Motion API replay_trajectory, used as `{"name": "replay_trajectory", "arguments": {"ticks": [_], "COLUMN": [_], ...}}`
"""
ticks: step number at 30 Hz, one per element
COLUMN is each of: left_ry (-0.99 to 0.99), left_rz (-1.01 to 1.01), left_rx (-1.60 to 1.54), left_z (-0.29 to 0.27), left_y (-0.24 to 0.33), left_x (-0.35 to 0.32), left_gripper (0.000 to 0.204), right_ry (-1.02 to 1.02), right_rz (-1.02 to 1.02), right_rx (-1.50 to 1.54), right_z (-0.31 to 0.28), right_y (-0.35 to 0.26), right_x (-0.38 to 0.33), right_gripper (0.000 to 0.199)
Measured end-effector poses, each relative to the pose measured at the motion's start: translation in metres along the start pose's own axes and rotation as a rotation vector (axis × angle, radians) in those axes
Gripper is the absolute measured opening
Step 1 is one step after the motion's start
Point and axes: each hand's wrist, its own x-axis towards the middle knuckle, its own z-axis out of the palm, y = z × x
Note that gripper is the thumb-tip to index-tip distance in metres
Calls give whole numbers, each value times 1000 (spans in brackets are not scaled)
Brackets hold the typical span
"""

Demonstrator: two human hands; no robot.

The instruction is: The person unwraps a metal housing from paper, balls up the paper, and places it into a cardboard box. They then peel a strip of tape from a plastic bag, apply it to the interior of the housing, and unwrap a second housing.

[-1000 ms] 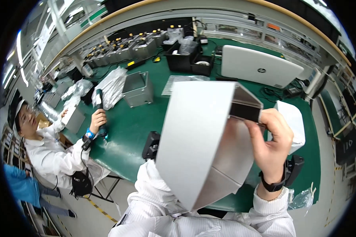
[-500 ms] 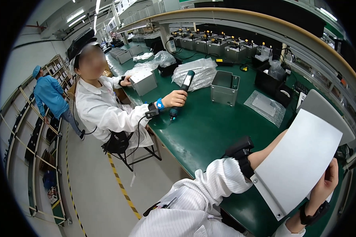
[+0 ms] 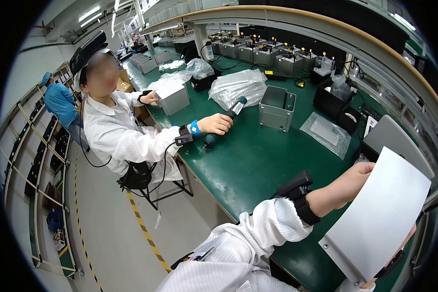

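A smooth light-grey metal panel with a screwed flange along its lower edge is raised close to me at the lower right. My left hand is closed at its upper left edge, the fingertips hidden behind it. Most of my right hand lies behind the panel's right side; only a sliver of skin and the dark wrist strap show, so its fingers cannot be made out. On the green bench beyond are an open grey metal box and a flat plate in bubble wrap.
To the left a seated co-worker's hand rests on a dark-green electric screwdriver; their other hand touches a grey box. Bubble-wrap bags, black bins and a grey monitor-like panel stand around the bench.
The metal panel has shifted down and right, showing more of my left hand and covering my right fingers. The co-worker's screwdriver has tilted lower; a person in blue behind has moved.
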Motion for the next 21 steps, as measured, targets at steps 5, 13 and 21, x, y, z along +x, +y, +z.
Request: {"name": "replay_trajectory", "arguments": {"ticks": [5,13,21], "left_ry": [-6,46,19], "left_rz": [-16,39,18], "left_rx": [-13,0,-40], "left_z": [3,1,-20], "left_y": [-5,1,-6], "left_x": [4,-3,2], "left_gripper": [33,31,33], "right_ry": [-8,-20,-66], "right_rz": [-9,-20,-27], "right_rx": [3,-2,-29], "right_z": [4,7,3], "right_y": [12,27,31], "right_x": [-4,-11,-14], "right_gripper": [23,21,20]}}
